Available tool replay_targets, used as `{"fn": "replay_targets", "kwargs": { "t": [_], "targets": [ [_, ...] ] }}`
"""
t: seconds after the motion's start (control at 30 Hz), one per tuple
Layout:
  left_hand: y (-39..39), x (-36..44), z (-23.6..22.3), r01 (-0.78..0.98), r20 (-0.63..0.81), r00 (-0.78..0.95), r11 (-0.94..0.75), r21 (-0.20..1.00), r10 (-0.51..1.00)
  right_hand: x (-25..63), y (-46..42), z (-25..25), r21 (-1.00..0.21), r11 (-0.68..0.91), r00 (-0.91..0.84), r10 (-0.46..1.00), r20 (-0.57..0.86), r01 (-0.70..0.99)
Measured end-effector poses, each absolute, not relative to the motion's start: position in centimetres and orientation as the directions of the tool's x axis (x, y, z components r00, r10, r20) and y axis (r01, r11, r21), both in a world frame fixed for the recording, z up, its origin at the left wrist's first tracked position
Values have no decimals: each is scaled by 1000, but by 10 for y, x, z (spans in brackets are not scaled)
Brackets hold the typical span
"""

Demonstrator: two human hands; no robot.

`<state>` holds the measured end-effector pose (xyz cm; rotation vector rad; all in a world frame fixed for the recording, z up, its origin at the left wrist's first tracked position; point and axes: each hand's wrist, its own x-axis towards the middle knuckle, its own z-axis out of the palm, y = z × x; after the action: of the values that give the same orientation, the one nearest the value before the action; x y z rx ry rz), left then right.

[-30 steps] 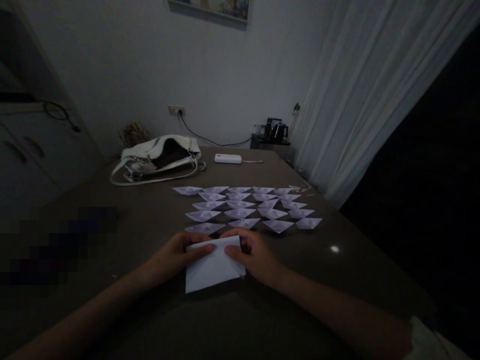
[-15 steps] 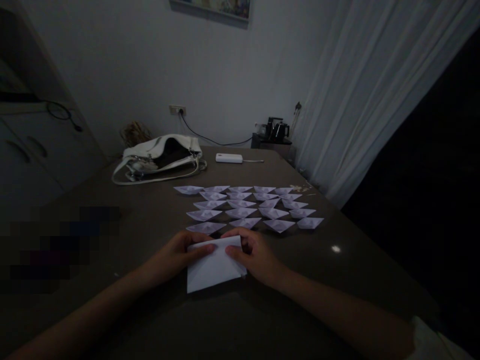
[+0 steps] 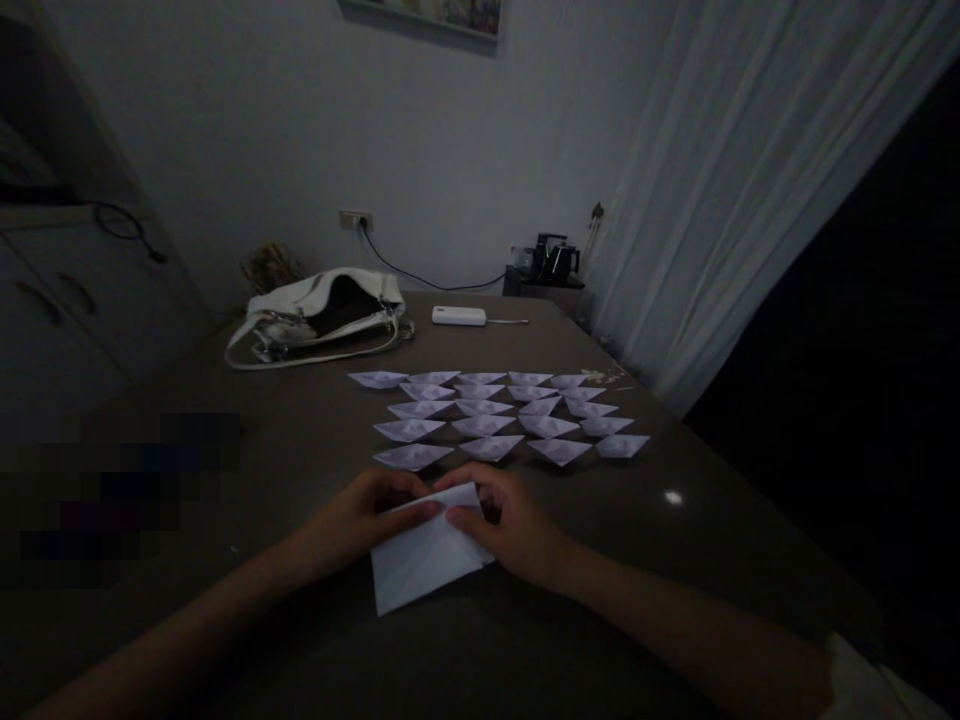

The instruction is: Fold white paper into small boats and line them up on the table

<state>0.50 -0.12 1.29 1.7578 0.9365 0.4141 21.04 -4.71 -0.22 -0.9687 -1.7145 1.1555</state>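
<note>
A folded sheet of white paper (image 3: 424, 568) is held between both hands, low over the near part of the table. My left hand (image 3: 367, 518) pinches its upper left edge, thumb lying on the front face and fingers behind. On the upper right side, my right hand (image 3: 517, 525) grips the same paper with its thumb in front, close to the left thumb. The fingertips behind the paper are hidden. Just beyond the hands, several white folded paper boats (image 3: 484, 427) stand in rows on the table.
On the dark table (image 3: 720, 590), a white handbag (image 3: 322, 300) lies at the back left. A white power bank (image 3: 458, 316) with a short cable sits at the back. Beyond the table's far right corner, a black kettle (image 3: 561, 262) stands on a low stand. A pale curtain (image 3: 675, 200) hangs on the right.
Both hands have shifted slightly nearer to me with the paper. The paper has tilted a little, its lower left corner dropping, and the thumbs are closer together. The boats are unmoved.
</note>
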Motion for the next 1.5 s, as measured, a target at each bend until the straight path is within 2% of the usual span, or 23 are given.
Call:
{"fn": "replay_targets", "kwargs": {
  "t": [0.4,0.73,1.0,1.23,1.5],
  "targets": [
    [-3,6,11,419,-125,639,-207,884,759,210,-49,-3,-938,306,-373,899,229,161],
    [-3,7,10,368,-133,655,-160,916,744,210,-49,0,-962,242,-390,904,177,125],
    [-7,11,15,335,-134,622,-107,936,771,210,-49,-1,-954,252,-397,902,170,163],
    [-8,8,14,320,-84,641,-166,933,762,209,-51,-1,-948,258,-394,903,168,187],
    [-5,9,6,269,-75,628,-125,955,775,209,-51,1,-948,258,-393,904,169,185]
  ]
}}
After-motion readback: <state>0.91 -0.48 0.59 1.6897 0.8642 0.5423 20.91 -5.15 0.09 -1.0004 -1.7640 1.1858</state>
